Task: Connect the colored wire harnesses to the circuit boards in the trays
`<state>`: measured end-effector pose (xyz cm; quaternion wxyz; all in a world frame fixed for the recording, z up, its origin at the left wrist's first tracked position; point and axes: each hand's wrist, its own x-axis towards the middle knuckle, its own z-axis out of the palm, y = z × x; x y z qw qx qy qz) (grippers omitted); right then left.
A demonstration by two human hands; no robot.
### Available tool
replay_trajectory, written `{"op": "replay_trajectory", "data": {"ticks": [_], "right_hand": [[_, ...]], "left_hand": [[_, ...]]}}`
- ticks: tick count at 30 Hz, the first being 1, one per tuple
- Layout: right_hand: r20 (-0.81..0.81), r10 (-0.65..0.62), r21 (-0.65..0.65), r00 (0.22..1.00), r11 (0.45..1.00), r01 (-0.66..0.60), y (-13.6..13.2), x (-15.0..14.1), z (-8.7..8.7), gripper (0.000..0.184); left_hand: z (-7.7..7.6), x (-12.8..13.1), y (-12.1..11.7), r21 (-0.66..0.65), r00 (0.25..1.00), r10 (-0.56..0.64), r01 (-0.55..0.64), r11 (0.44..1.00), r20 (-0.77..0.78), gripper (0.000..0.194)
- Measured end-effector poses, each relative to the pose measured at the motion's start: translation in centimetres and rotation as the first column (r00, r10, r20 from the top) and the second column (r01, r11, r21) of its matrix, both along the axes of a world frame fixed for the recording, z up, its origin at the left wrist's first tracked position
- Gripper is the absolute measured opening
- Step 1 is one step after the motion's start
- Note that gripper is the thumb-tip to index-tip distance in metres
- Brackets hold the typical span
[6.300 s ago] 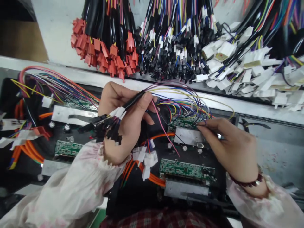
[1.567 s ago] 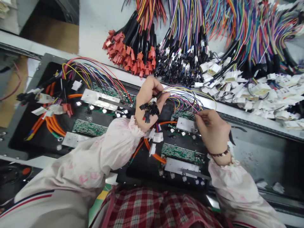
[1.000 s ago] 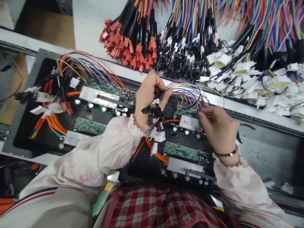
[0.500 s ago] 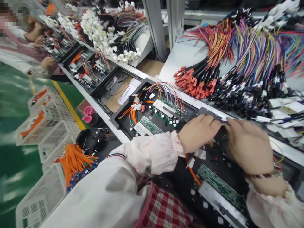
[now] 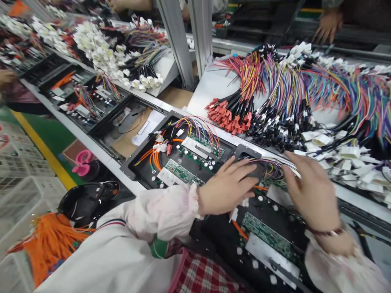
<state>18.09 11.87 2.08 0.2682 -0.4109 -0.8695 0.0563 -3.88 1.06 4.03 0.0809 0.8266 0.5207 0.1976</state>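
My left hand (image 5: 229,187) lies open over the black housing (image 5: 210,228), palm down with fingers spread. It is beside a bundle of coloured wires (image 5: 271,165) that curves toward a circuit board. My right hand (image 5: 311,191) reaches over the other end of these wires, its thumb and fingers apart. Whether its fingertips touch the wires I cannot tell. The black connectors of the bundle are hidden. Nearer my body in the housing are a green circuit board (image 5: 269,232) and a metal plate (image 5: 271,258). A similar housing (image 5: 131,170), fitted with wires and boards, is to the left.
Behind the rail are piles of wire harnesses with red connectors (image 5: 229,116), black connectors (image 5: 275,130) and white connectors (image 5: 348,156). Metal posts (image 5: 200,36) stand at the back. Orange cables (image 5: 49,244) and white crates (image 5: 18,199) are at lower left. Another person's hand (image 5: 330,26) shows at the back.
The view has swung left. Earlier my left hand held the wire bundle and my right hand pinched at wires by the board. Both hands have since opened and moved apart.
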Motion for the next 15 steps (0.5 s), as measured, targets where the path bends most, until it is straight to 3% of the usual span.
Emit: {"op": "replay_trajectory", "data": {"ticks": [2, 5, 7, 9, 12, 14, 15], "right_hand": [[-0.025, -0.077, 0.039, 0.997, 0.996, 0.078, 0.1, 1.5, 0.7, 0.034], [-0.083, -0.141, 0.025, 0.987, 0.989, 0.144, 0.2, 2.2, 1.4, 0.027], [-0.103, -0.14, -0.03, 0.985, 0.99, 0.138, 0.2, 2.0, 1.9, 0.025], [-0.103, -0.153, -0.068, 0.983, 0.987, 0.146, 0.2, 1.8, 2.4, 0.025], [-0.104, -0.196, -0.068, 0.975, 0.98, 0.189, 0.2, 2.4, 3.2, 0.025], [-0.111, -0.22, -0.064, 0.969, 0.975, 0.214, 0.2, 2.9, 3.5, 0.025], [-0.113, -0.231, -0.065, 0.966, 0.972, 0.225, 0.2, 3.1, 3.6, 0.025]], "left_hand": [[1.9, -2.8, 3.8, 0.095, 0.995, 0.01, 0.0, 0.995, -0.098, 0.024], [3.2, -7.7, 12.6, 0.122, 0.985, 0.084, -0.066, 0.99, -0.153, 0.023], [2.5, -10.4, 18.7, 0.095, 0.982, 0.106, -0.092, 0.991, -0.156, 0.018], [1.0, -12.2, 23.3, 0.055, 0.987, 0.026, -0.018, 0.998, -0.16, 0.015], [-0.5, -13.0, 26.3, -0.037, 0.996, -0.032, 0.029, 0.999, -0.082, 0.009], [-0.2, -12.6, 26.5, -0.016, 0.985, 0.109, -0.108, 0.994, 0.137, 0.012], [0.3, -12.2, 26.3, 0.018, 0.945, 0.193, -0.205, 0.979, 0.266, 0.015]]}}
